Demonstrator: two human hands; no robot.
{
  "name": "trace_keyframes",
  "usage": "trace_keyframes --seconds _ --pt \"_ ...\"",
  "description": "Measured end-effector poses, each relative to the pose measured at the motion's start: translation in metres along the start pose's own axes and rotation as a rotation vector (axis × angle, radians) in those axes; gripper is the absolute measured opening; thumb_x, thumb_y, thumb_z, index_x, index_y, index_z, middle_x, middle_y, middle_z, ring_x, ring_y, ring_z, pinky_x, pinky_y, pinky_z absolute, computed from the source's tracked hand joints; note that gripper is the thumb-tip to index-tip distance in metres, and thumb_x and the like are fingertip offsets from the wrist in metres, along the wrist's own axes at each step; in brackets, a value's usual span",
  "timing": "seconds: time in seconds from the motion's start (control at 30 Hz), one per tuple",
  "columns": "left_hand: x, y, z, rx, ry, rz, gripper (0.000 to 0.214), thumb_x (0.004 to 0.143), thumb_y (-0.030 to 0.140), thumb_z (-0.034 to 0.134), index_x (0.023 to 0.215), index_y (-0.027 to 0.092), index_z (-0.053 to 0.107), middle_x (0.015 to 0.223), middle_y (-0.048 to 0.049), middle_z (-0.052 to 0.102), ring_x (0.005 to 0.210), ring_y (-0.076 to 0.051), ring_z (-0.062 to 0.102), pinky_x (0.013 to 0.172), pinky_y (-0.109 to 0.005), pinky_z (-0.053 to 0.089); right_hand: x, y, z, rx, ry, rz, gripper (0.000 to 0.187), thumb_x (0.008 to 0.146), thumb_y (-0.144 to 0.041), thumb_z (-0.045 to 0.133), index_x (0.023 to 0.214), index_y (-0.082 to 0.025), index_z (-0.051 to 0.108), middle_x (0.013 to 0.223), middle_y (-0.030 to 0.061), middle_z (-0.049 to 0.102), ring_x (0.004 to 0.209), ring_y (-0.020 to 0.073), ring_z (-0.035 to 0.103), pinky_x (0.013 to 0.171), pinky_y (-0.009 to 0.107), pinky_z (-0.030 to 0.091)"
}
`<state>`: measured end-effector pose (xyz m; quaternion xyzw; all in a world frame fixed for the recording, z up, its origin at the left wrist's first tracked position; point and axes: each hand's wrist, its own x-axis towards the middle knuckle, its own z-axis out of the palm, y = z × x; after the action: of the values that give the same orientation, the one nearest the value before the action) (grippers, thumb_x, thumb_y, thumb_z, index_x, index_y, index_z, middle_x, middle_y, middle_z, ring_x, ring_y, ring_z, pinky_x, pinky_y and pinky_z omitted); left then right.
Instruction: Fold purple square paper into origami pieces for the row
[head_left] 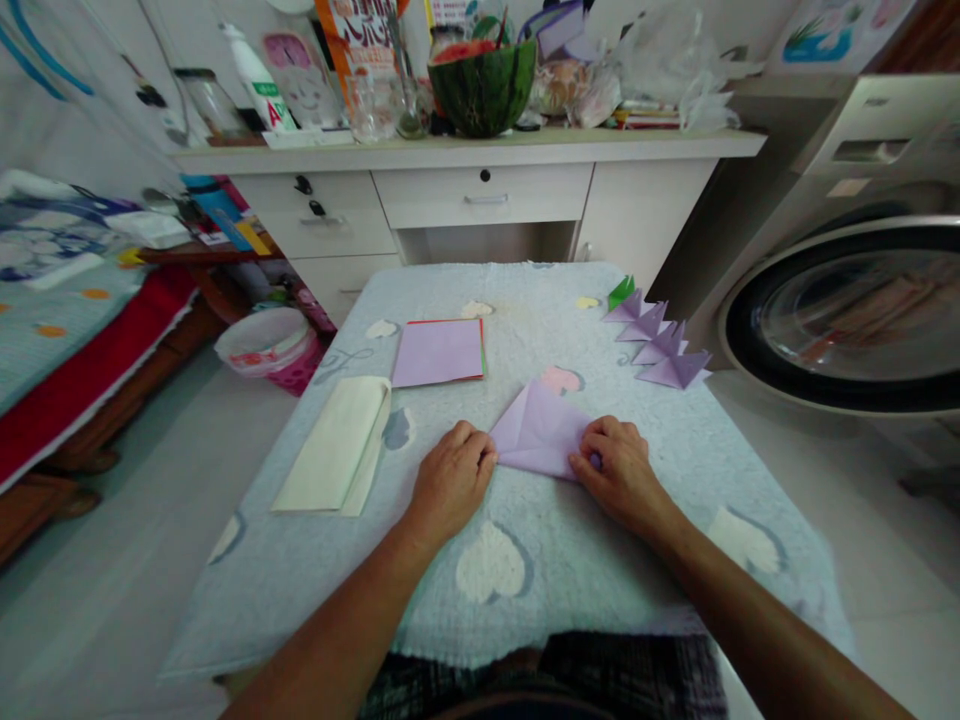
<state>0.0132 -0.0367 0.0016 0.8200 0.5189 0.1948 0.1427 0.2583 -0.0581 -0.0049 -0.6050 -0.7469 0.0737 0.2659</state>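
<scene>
A folded sheet of purple origami paper lies on the cloth-covered table between my hands, its top coming to a point and crease lines showing. My left hand pinches its left corner between thumb and curled fingers. At the right corner, my right hand has its fingers closed on the paper, covering that edge. Beyond my left hand sits a stack of square paper, purple on top with red and green edges peeking out. Several folded purple paper pieces stand in a row at the far right, by a green one.
A folded pale cream cloth or paper lies on the table's left. Behind the table, a white cabinet carries a cut watermelon, jars and bags. A washing machine stands right; a pink bin is on the floor left.
</scene>
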Motion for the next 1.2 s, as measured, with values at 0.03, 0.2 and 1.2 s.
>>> trace_keyframes --seconds 0.03,0.2,1.2 --pt "0.0 0.0 0.001 0.02 0.007 0.001 0.01 0.092 0.021 0.05 0.086 0.02 0.058 0.091 -0.0022 0.056 0.088 -0.018 0.058 0.08 -0.032 0.047 0.0 0.001 0.001 -0.004 0.011 0.002 0.018 0.082 -0.023 0.06 0.065 -0.02 0.058 0.087 0.0069 0.059 0.083 0.0228 0.049 0.072 0.038 0.037" --pt "-0.001 0.006 0.003 0.159 0.076 0.033 0.006 0.09 0.019 0.053 0.088 0.02 0.059 0.092 -0.004 0.058 0.088 -0.02 0.056 0.079 -0.034 0.047 0.001 -0.001 0.002 -0.027 0.013 0.016 0.017 0.081 -0.023 0.06 0.064 -0.019 0.058 0.086 0.0075 0.058 0.081 0.0224 0.048 0.071 0.038 0.036" --pt "-0.022 0.033 0.024 0.174 -0.055 0.472 0.038 0.096 0.029 0.048 0.133 0.019 0.051 0.14 -0.0067 0.055 0.131 -0.023 0.047 0.112 -0.042 0.034 0.001 -0.004 0.004 -0.12 -0.008 0.189 0.015 0.076 -0.027 0.059 0.088 -0.018 0.057 0.093 0.0084 0.054 0.089 0.0259 0.045 0.078 0.037 0.033"
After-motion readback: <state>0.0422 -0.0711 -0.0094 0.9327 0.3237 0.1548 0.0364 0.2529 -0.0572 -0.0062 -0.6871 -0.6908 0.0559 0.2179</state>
